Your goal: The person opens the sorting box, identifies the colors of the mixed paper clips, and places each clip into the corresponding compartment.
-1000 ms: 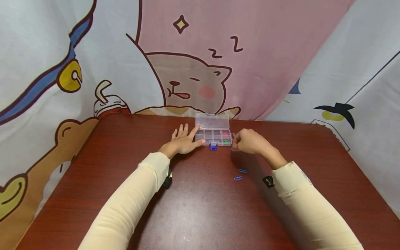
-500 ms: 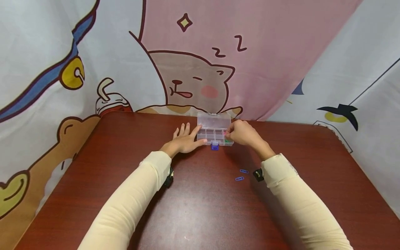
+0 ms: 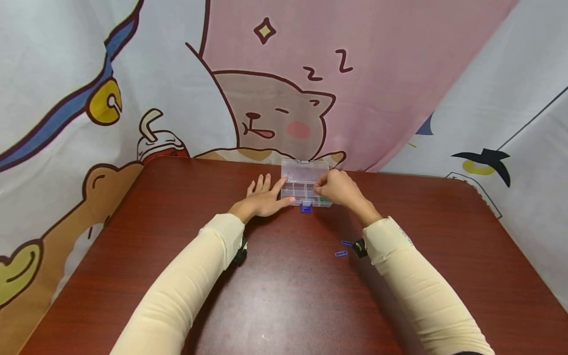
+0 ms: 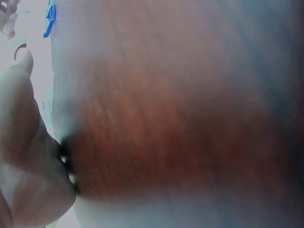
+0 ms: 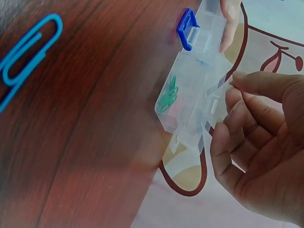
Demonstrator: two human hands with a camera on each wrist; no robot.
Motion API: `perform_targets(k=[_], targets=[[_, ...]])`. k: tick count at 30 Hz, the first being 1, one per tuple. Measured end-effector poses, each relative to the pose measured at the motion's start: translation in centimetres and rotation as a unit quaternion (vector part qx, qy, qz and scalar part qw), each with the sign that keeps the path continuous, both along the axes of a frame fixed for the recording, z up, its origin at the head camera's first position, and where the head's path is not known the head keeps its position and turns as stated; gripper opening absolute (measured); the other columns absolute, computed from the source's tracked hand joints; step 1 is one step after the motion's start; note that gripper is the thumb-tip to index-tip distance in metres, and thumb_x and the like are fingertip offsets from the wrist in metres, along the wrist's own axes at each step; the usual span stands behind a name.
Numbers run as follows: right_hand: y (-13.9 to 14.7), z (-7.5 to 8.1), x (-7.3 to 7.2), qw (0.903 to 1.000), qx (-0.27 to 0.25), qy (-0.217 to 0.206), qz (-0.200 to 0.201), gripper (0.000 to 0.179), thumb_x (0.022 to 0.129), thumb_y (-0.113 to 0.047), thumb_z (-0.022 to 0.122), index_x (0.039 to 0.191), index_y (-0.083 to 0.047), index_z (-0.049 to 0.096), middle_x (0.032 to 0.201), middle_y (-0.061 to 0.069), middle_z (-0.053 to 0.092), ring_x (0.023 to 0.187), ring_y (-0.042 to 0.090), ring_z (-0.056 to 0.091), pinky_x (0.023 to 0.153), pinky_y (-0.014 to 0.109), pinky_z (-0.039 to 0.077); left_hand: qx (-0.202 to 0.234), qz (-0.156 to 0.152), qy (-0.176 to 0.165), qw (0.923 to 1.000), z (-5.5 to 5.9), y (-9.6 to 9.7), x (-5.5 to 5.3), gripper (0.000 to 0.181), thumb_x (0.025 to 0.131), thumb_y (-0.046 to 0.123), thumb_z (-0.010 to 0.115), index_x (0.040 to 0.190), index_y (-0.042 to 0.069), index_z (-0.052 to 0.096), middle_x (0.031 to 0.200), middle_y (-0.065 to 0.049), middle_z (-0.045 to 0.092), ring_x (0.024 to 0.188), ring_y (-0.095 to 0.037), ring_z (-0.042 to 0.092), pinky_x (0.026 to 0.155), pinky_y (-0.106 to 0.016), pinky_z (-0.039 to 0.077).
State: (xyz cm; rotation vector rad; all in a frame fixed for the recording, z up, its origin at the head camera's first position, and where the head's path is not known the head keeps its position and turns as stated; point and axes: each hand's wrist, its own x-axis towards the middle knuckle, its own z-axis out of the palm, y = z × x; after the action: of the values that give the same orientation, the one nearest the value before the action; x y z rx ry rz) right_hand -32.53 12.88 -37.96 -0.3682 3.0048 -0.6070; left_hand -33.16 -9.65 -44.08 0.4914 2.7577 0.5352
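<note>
A clear compartment box [image 3: 299, 195] lies near the table's back edge, its clear lid [image 3: 302, 170] raised behind it and a blue clasp [image 3: 306, 207] at the front. My left hand [image 3: 263, 201] rests against the box's left side, fingers spread, thumb at the front rim. My right hand [image 3: 339, 187] hovers over the box's right half with thumb and forefinger tips together; I cannot tell whether a paper clip is between them. Green paper clips [image 5: 168, 97] lie in the front right compartment. A small blue spot [image 5: 203, 62] shows inside the box in the right wrist view.
Two blue paper clips lie in front of the box: a nearer one [image 3: 340, 254] and a farther one [image 3: 346, 243] beside my right wrist. The brown table [image 3: 275, 296] ends at a printed curtain [image 3: 377, 98] just behind the box.
My right hand has moved left from the table beside the box, where a blue paper clip showed at its fingers, to over the compartments. The left hand has stayed put.
</note>
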Motion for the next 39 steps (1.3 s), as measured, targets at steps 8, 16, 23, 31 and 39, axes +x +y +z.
perform_targets(k=[8, 16, 23, 31, 39], targets=[[0.4, 0.2, 0.1, 0.9999, 0.009, 0.002, -0.005, 0.010, 0.085, -0.022, 0.068, 0.082, -0.017, 0.075, 0.073, -0.004, 0.067, 0.068, 0.017, 0.055, 0.059, 0.034, 0.044, -0.001, -0.001, -0.002, 1.0000, 0.2, 0.1, 0.1, 0.079, 0.094, 0.072, 0.029, 0.157, 0.035, 0.000, 0.162, -0.021, -0.007, 0.148, -0.039, -0.011, 0.118, -0.053, -0.007], [0.5, -0.1, 0.2, 0.9999, 0.009, 0.004, -0.009, 0.009, 0.085, -0.023, 0.069, 0.083, -0.018, 0.075, 0.080, -0.002, 0.069, 0.072, 0.019, 0.056, 0.063, 0.036, 0.045, 0.000, -0.001, 0.000, 1.0000, 0.1, -0.1, 0.1, 0.080, 0.093, 0.073, 0.028, 0.157, 0.035, 0.000, 0.162, -0.021, -0.007, 0.148, -0.038, -0.011, 0.118, -0.053, -0.006], [0.6, -0.3, 0.3, 0.9999, 0.014, -0.003, -0.003, 0.009, 0.085, -0.023, 0.068, 0.083, -0.018, 0.075, 0.078, -0.003, 0.068, 0.072, 0.019, 0.055, 0.062, 0.036, 0.044, -0.001, -0.002, -0.002, 1.0000, 0.1, 0.0, 0.1, 0.079, 0.093, 0.072, 0.028, 0.157, 0.035, -0.001, 0.162, -0.021, -0.008, 0.148, -0.038, -0.011, 0.117, -0.053, -0.007], [1.1, -0.2, 1.0, 0.9996, 0.025, -0.010, -0.010, 0.011, 0.087, -0.027, 0.069, 0.086, -0.019, 0.075, 0.082, -0.002, 0.069, 0.074, 0.020, 0.056, 0.063, 0.038, 0.044, -0.004, 0.004, -0.010, 0.9999, -0.3, 0.2, -0.2, 0.079, 0.092, 0.074, 0.028, 0.156, 0.039, -0.004, 0.162, -0.019, -0.011, 0.148, -0.037, -0.014, 0.117, -0.052, -0.008], [2.2, 0.8, 2.6, 0.9988, 0.047, -0.007, -0.016, 0.015, 0.087, -0.031, 0.069, 0.092, -0.018, 0.077, 0.087, 0.000, 0.071, 0.077, 0.022, 0.060, 0.063, 0.042, 0.046, -0.004, 0.004, -0.014, 0.9999, -0.5, 0.2, -0.4, 0.081, 0.091, 0.076, 0.027, 0.155, 0.040, -0.005, 0.162, -0.018, -0.013, 0.148, -0.036, -0.016, 0.117, -0.053, -0.010]])
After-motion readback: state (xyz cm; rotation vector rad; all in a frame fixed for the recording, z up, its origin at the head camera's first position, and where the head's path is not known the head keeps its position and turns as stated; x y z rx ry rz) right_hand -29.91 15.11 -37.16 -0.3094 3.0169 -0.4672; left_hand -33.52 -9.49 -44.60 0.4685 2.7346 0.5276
